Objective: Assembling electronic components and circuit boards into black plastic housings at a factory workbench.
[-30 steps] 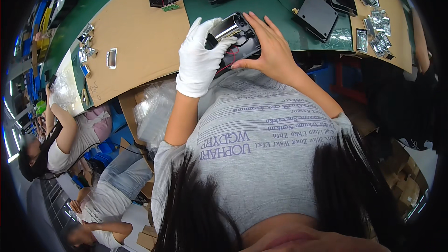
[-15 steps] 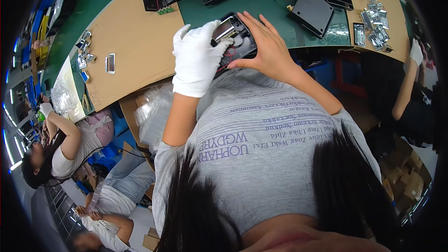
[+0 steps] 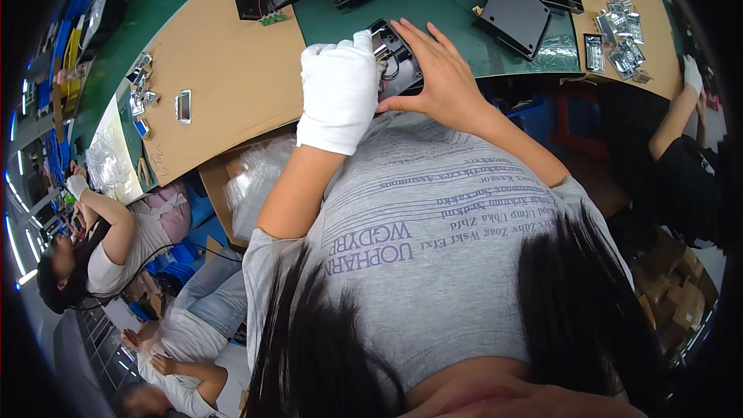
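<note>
Facing open-side up, the black case (image 3: 402, 70) slants, its long axis unclear.

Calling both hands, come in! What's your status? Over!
White-gloved left hand over left part of open black casing, its grip hidden. Bare right hand holding casing's right side. Left hand blocks view of part of the inside.

The black housing (image 3: 402, 62) is held open side up.
</note>
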A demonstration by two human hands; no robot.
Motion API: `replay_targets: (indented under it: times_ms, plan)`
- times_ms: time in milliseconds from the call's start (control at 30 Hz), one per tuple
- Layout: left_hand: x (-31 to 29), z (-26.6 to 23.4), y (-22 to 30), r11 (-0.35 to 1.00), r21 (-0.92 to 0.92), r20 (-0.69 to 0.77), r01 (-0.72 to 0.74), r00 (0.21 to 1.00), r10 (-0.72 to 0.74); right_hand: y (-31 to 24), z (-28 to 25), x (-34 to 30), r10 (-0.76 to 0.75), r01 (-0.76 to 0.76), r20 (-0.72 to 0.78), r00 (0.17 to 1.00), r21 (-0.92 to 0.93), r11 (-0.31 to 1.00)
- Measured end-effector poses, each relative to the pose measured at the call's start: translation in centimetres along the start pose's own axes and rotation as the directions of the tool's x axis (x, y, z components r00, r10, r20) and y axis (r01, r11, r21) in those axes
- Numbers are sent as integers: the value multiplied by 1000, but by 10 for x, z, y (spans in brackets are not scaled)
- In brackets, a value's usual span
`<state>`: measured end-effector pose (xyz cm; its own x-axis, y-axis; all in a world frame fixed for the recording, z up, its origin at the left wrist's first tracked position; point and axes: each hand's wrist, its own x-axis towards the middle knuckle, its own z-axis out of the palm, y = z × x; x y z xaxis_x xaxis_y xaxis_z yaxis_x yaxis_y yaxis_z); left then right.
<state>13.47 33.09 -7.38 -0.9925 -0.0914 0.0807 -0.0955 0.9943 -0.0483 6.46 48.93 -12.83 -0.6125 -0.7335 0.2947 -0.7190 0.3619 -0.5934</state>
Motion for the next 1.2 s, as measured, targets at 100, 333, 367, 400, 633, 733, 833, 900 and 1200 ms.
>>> replay_targets:
  times_ms: [100, 333, 367, 400, 633, 733, 833, 900, 1200]
  plan:
    - [0, -4, -1, 998, 60, 117, -3, 993, -4, -1, 0, 0, -7, 8, -3, 1000, 6, 1000]
    - [-15, 10, -29, 787, -614, -69, 53, 990, -121, 1, 1, -4, -64, 71, -80, 995, 80, 994]
    - [-18, 12, -31, 706, -701, -77, 97, 974, -211, 1, 0, -5, -100, 110, -104, 990, 97, 989]
    - [-21, 14, -33, 612, -780, -75, 131, 951, -299, 2, -1, -6, -135, 149, -129, 982, 113, 982]
    - [-41, -15, -14, 495, -849, 122, 186, 980, -159, -13, -22, -4, 160, -290, 243, 957, 760, 582]
    - [-45, -16, -14, 629, -774, -12, 72, 992, -128, -21, -34, 9, 221, -518, 555, 802, 460, 721]
    - [-50, -25, -21, 674, -738, -80, 20, 990, -118, -32, -35, 15, 210, -472, 534, 819, 419, 776]
    - [-53, -31, -26, 713, -701, -138, -24, 985, -103, -39, -35, 19, 204, -433, 517, 831, 372, 821]
    - [69, -64, -179, 376, -918, -42, 129, 909, -415, 9, -25, 3, 9, 31, -114, 993, 344, 939]
